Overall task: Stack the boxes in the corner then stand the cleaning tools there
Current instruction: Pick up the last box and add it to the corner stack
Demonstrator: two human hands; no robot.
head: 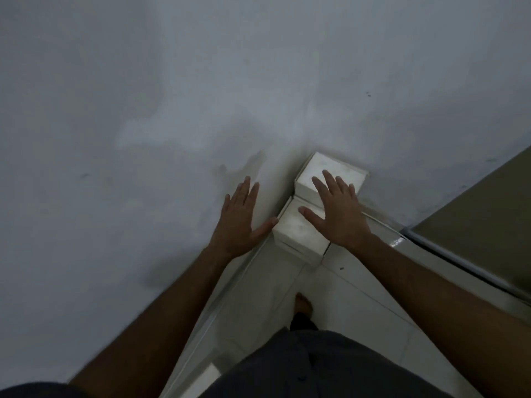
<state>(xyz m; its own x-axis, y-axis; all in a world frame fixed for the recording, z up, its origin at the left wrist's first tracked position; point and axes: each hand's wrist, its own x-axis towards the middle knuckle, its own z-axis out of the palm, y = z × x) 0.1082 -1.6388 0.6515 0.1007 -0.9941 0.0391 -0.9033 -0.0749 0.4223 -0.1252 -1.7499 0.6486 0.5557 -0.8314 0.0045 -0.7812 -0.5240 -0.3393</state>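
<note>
Two white boxes stand in the corner where two grey walls meet. The far box [330, 170] sits against the back wall and the near box [298, 231] lies just in front of it along the left wall. My right hand [336, 211] is spread with straight fingers over both boxes; whether it touches them I cannot tell. My left hand [241, 219] is open beside the left wall, its thumb tip at the near box's left edge. No cleaning tools are in view.
A white tiled floor [344, 282] runs toward me from the corner. A dark door or panel with a metal frame [474, 225] stands at the right. My bare foot [303, 304] is on the tiles below the boxes. A pale object [201, 380] lies by the left skirting.
</note>
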